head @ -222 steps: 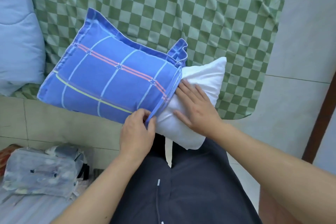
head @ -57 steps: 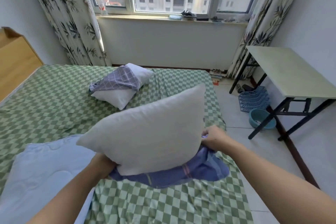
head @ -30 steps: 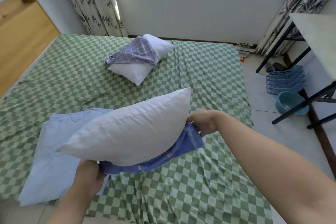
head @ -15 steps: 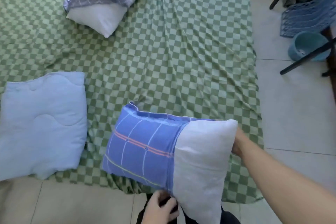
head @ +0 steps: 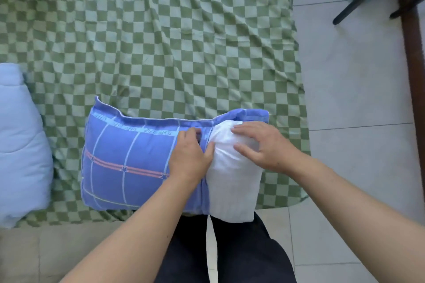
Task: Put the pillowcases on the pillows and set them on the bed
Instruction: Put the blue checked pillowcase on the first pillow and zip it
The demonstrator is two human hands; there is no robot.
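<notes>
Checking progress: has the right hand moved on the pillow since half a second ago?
Yes. The right hand left the white pillow's far right edge and now presses on top, nearer the blue pillowcase opening.

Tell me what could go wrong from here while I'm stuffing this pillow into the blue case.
The white pillow bulges out of the blue pillowcase, bunched under your right hand; forcing it may leave a lumpy corner. Your left hand grips the opening's hem, so a hard pull could strain that seam. The pillow's near end overhangs the bed edge and might slide toward the floor.
</notes>
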